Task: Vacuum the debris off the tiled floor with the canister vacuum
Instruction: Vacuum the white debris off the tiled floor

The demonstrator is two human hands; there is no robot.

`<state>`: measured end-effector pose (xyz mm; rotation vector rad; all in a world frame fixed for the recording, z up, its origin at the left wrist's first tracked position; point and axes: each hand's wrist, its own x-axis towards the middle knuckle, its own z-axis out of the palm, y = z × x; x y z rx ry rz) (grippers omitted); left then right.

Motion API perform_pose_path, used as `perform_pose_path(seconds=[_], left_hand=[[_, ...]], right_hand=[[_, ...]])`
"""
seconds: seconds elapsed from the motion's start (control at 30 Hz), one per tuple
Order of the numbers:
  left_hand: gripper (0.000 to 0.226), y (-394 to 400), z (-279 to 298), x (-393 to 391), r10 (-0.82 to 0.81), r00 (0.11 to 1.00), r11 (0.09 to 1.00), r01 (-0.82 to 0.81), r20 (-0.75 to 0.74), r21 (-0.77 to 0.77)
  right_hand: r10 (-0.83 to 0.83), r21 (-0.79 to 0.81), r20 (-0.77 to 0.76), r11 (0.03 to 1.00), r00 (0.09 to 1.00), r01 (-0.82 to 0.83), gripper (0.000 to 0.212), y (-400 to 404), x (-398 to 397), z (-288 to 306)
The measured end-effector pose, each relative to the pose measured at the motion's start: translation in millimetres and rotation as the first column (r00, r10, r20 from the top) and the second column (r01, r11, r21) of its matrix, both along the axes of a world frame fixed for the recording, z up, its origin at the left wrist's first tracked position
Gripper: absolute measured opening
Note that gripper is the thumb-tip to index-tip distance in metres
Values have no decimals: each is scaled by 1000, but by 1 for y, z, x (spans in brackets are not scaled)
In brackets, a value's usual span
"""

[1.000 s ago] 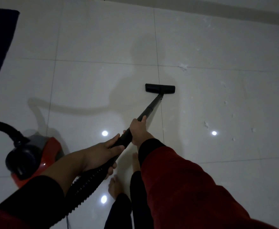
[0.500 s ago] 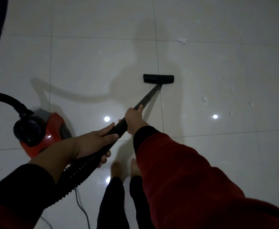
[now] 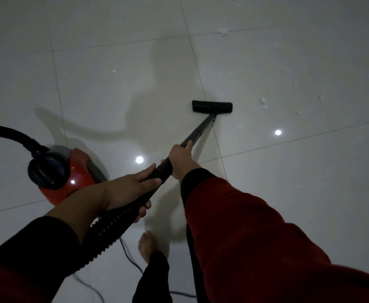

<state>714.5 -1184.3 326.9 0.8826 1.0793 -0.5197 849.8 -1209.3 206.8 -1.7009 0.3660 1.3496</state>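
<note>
Both hands grip the vacuum's black wand (image 3: 197,132). The right hand (image 3: 181,159) is wrapped around the tube farther along, index finger laid along it. The left hand (image 3: 127,189) is curled around the nearer end, where the ribbed hose (image 3: 104,239) joins. The black floor nozzle (image 3: 212,106) lies flat on the glossy tiled floor (image 3: 113,51), just right of a grout line. White debris bits (image 3: 262,101) lie scattered to its right and far right. The red canister vacuum (image 3: 69,173) sits at left, near the left forearm. A power cord (image 3: 133,262) trails beside a bare foot (image 3: 146,246).
</note>
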Motion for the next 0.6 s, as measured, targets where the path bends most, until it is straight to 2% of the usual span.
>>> perform_pose_path(seconds=[0.37,0.6], left_hand=[[62,-37,1,-37,-158,987,987,158,40,-8],[62,-51,0,-38,-225,973,974,226,60,-17]], right_hand=[[-205,28,2,978,979,205,54,-57,-38,13],[-268,12,26,964,963,267,54,-83,-43,14]])
